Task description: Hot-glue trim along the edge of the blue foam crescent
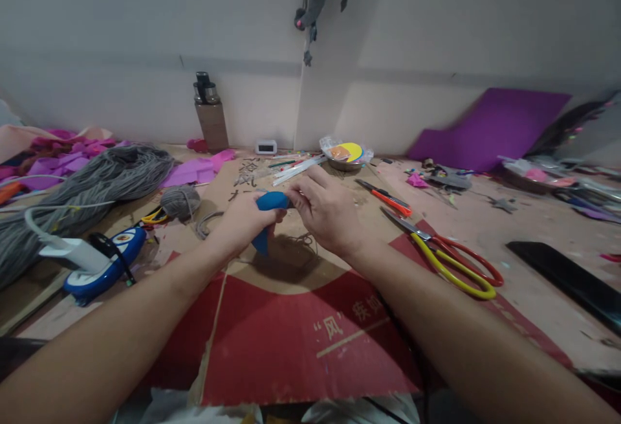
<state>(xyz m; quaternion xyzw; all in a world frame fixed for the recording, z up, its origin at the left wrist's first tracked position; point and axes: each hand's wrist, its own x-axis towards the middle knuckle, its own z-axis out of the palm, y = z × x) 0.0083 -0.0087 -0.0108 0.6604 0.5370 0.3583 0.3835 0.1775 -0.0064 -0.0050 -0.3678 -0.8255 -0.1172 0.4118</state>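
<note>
A curved blue piece (272, 201), felt or foam by its look, is held above the cardboard by my left hand (247, 217), the thumb pressed across it. One end of the piece hangs below the fingers. My right hand (327, 210) is closed in a pinch right at the piece's other end; what lies between those fingertips is hidden. Loose grey yarn (305, 241) loops on the cardboard under both hands. At left, a ball of grey yarn (180, 202) rests with a strand trailing toward the middle.
Red-printed cardboard (291, 327) covers the table front. Right of my hands lie large scissors (446, 252), an orange cutter (388, 197) and a black phone (567, 281). A blue power strip (104, 265) and a grey yarn hank (116, 178) lie left. A bowl (345, 164) stands behind.
</note>
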